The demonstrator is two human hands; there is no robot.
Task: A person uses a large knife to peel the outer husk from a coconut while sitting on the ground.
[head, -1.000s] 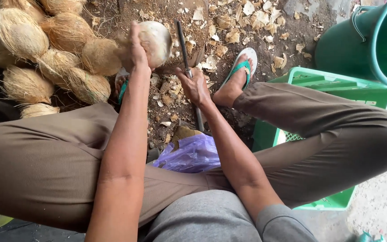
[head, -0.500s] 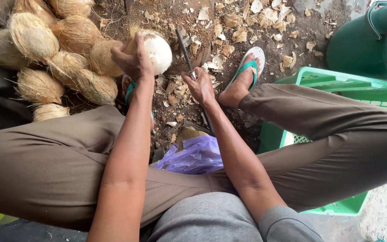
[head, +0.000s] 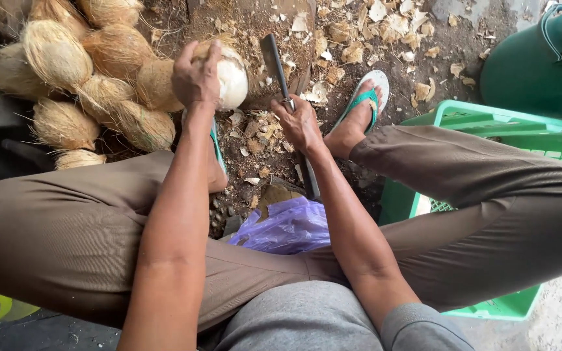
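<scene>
Left hand (head: pixel 196 77) was clamped over the top of a coconut (head: pixel 229 75), pinning it to the dirt ground (head: pixel 258 140) in front of the seated person, just right of the pile of husky coconuts (head: pixel 79 78). Right hand (head: pixel 300 122) was closed around the handle of a cleaver (head: pixel 273 60), blade raised just beside the coconut's right side, edge apart from the shell as far as could be seen. To do the trimming well, my read: keep left fingers on the far top, well away from the blade's path, strike at a shallow angle so thin chips come off, and turn the nut a little between cuts; the risk would be the round nut rolling or the blade glancing toward the left hand or the foot in the green sandal (head: pixel 365 104). The coconut looked mostly stripped, pale whitish surface exposed, some brown fibre left near the top under the hand. Husk chips (head: pixel 359 32) littered the ground. A purple plastic bag (head: pixel 287 224) lay between the knees, a green crate (head: pixel 489 123) and a green bucket (head: pixel 541 65) stood at the right.
</scene>
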